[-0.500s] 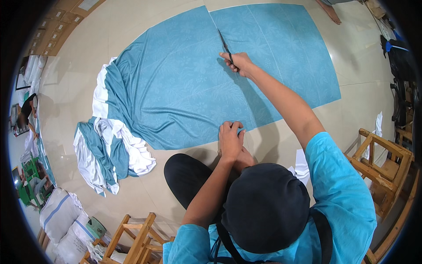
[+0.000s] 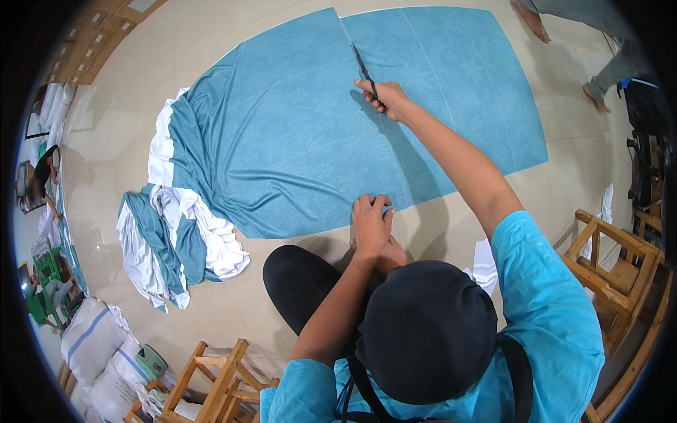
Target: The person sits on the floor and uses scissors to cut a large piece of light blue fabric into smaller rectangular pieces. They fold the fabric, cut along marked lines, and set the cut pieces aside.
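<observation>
A large sheet of teal fabric [image 2: 296, 134] with a faint leaf pattern is spread on the floor in front of me. My right hand [image 2: 381, 99] reaches over it, closed around the handles of black scissors [image 2: 362, 65]. The blades point to the far edge, at the near end of a straight cut that runs in from there. At the fabric's near edge, my left hand [image 2: 371, 220] rests low over my foot with fingers apart and fingertips by the cloth. It holds nothing that I can see.
Bunched teal and white cloth [image 2: 187, 243] lies at the left. Wooden stools [image 2: 211, 381] stand at the lower left and right [image 2: 613, 254]. White sacks [image 2: 92, 335] and cartons [image 2: 95, 39] line the left side. Another person's bare feet [image 2: 532, 21] are beyond the fabric's far right corner.
The other person's legs have come further into view at the upper right, with a second foot now showing. My right hand and the scissors have barely shifted. My left hand stays in place.
</observation>
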### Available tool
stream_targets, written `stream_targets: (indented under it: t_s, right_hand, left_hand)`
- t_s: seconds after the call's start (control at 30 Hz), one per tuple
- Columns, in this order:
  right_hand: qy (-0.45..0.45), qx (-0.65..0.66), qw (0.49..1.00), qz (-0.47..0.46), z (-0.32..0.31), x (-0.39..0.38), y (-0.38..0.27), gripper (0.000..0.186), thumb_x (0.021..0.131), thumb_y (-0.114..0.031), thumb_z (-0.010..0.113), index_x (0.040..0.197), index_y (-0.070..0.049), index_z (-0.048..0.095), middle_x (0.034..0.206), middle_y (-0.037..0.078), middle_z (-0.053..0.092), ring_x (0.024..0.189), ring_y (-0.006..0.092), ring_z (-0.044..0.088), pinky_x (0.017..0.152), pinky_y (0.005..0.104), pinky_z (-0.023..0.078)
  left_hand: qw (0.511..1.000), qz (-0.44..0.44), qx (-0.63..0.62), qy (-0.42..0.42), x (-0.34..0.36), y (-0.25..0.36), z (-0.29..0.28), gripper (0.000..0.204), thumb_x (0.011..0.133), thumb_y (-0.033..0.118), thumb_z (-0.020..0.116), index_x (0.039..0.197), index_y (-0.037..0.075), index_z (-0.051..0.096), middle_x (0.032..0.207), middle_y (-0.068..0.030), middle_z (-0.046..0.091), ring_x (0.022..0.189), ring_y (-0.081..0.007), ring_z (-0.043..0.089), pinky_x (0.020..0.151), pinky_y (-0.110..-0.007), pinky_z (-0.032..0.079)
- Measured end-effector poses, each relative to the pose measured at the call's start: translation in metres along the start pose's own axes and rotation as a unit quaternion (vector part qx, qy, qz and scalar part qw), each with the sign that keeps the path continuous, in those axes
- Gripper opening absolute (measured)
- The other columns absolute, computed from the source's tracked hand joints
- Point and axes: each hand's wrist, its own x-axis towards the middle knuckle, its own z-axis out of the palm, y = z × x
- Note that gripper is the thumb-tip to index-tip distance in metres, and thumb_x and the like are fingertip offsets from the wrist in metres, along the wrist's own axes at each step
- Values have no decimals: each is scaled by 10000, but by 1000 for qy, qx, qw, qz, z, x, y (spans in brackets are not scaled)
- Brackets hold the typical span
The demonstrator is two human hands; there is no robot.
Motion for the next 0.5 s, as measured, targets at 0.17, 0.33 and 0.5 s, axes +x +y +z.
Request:
stream_targets:
  t_s: [0.17, 0.33, 0.5]
  right_hand:
    - [18, -10, 1000, 0, 5, 6, -9, 411, 873, -410, 922, 813, -93, 668, 699, 5, 604, 524, 65, 477, 425, 238, 328]
    - [16, -12, 1000, -2, 6, 14, -13, 388, 886, -361, 911, 770, -91, 657, 723, 26, 625, 557, 87, 476, 468, 274, 352]
    - [11, -16, 1000, -10, 6, 19, -13, 380, 888, -347, 911, 768, -91, 657, 725, 30, 628, 559, 92, 480, 472, 277, 357]
  left_hand:
    - [1000, -5, -7, -5, 0, 1, -1, 259, 899, 140, 834, 1124, 135, 706, 1148, -117, 592, 1138, -354, 570, 991, -488, 472]
    - [1000, 1, 2, -3, 1, 0, 0, 257, 903, 154, 837, 1123, 140, 706, 1144, -119, 586, 1133, -357, 569, 980, -492, 477]
    - [1000, 0, 4, -4, 1, -1, -1, 265, 896, 153, 837, 1123, 143, 701, 1142, -108, 584, 1139, -346, 568, 985, -490, 476]
